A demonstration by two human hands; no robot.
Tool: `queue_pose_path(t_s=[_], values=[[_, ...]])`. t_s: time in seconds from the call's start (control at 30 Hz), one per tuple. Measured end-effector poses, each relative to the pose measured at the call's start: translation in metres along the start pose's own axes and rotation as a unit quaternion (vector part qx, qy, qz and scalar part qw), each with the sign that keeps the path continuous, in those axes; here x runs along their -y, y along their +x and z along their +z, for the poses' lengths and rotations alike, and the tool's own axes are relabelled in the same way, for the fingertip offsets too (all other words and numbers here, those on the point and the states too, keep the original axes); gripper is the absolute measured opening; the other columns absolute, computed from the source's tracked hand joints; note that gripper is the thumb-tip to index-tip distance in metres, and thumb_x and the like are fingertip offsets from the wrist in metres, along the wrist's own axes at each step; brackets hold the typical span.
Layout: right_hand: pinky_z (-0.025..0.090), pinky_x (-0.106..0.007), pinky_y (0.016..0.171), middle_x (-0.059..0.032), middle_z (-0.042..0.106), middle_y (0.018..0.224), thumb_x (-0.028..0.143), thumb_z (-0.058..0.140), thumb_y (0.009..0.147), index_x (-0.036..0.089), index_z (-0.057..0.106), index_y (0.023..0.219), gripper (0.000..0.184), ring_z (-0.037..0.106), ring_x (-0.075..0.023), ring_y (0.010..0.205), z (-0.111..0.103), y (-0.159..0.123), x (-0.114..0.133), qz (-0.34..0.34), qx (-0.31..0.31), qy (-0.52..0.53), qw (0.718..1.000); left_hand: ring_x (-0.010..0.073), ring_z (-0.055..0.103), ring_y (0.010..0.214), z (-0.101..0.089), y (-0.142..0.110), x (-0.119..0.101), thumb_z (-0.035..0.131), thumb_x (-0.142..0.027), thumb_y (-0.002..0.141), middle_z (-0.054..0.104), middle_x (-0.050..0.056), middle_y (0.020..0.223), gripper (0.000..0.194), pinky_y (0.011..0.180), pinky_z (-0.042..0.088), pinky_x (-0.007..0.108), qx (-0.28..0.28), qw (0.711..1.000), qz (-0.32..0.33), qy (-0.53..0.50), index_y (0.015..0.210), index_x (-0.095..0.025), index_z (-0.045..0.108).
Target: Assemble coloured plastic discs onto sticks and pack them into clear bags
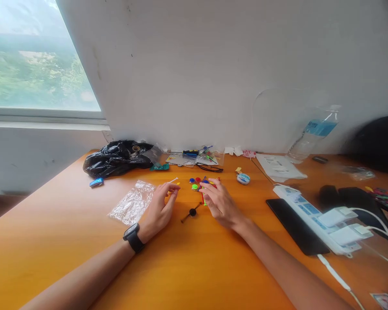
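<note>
My left hand [163,204], with a black watch [134,237] on the wrist, rests on the table with its fingers loosely bent and the thumb apart. Just beyond its fingertips are a white stick-like piece [173,180] and a small yellow piece [178,184]; whether the fingers touch them I cannot tell. My right hand [221,202] hovers over a small heap of coloured plastic pieces, its fingers apart, partly hiding red and blue ones. Beside the heap lie a green round piece [194,187] and a blue one [192,180]. Between my hands sits a black disc with two thin arms [192,212].
A clear plastic bag [134,202] lies left of my left hand, with a black bag [119,159] behind it. A round tin-like case [243,179], a black phone [295,226] and a white power strip [313,215] with cables occupy the right. A bottle [317,131] stands by the wall.
</note>
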State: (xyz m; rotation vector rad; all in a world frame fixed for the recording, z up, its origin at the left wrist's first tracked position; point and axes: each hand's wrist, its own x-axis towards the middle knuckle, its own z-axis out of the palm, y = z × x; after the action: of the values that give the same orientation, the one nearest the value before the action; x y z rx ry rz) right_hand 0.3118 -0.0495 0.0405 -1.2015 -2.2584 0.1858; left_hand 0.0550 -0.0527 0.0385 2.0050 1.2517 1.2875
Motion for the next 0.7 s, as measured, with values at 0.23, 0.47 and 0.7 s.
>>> queue_pose_path(t_s=[0.23, 0.47, 0.7], values=[[0.024, -0.062, 0.13, -0.0072, 0.07, 0.143, 0.042, 0.03, 0.115, 0.021, 0.077, 0.126, 0.053, 0.039, -0.035, 0.15, 0.0012, 0.004, -0.0001, -0.026, 0.024, 0.012, 0.999, 0.0262, 0.065, 0.11, -0.0006, 0.0, -0.0039, 0.047, -0.036, 0.11, 0.072, 0.007, 0.113, 0.023, 0.099, 0.049, 0.043, -0.001, 1.0, -0.012, -0.007, 0.105, -0.024, 0.066], [0.024, -0.066, 0.129, -0.0082, 0.073, 0.138, 0.042, 0.032, 0.114, 0.022, 0.077, 0.129, 0.051, 0.043, -0.0357, 0.147, 0.0052, 0.0055, -0.0025, -0.03, 0.03, 0.0, 0.999, 0.0262, 0.067, 0.104, -0.0016, 0.0006, -0.0063, 0.045, -0.04, 0.111, 0.074, 0.007, 0.106, 0.028, 0.096, 0.052, 0.043, -0.004, 1.0, -0.005, -0.004, 0.103, -0.024, 0.066], [0.026, -0.066, 0.128, -0.01, 0.075, 0.134, 0.043, 0.035, 0.114, 0.021, 0.077, 0.128, 0.049, 0.046, -0.0358, 0.145, 0.0076, 0.0066, -0.0033, -0.035, 0.032, -0.01, 0.999, 0.0258, 0.067, 0.104, -0.0017, -0.0001, -0.0075, 0.042, -0.041, 0.112, 0.073, 0.007, 0.106, 0.031, 0.097, 0.052, 0.043, 0.001, 1.0, -0.011, -0.009, 0.102, -0.023, 0.066]])
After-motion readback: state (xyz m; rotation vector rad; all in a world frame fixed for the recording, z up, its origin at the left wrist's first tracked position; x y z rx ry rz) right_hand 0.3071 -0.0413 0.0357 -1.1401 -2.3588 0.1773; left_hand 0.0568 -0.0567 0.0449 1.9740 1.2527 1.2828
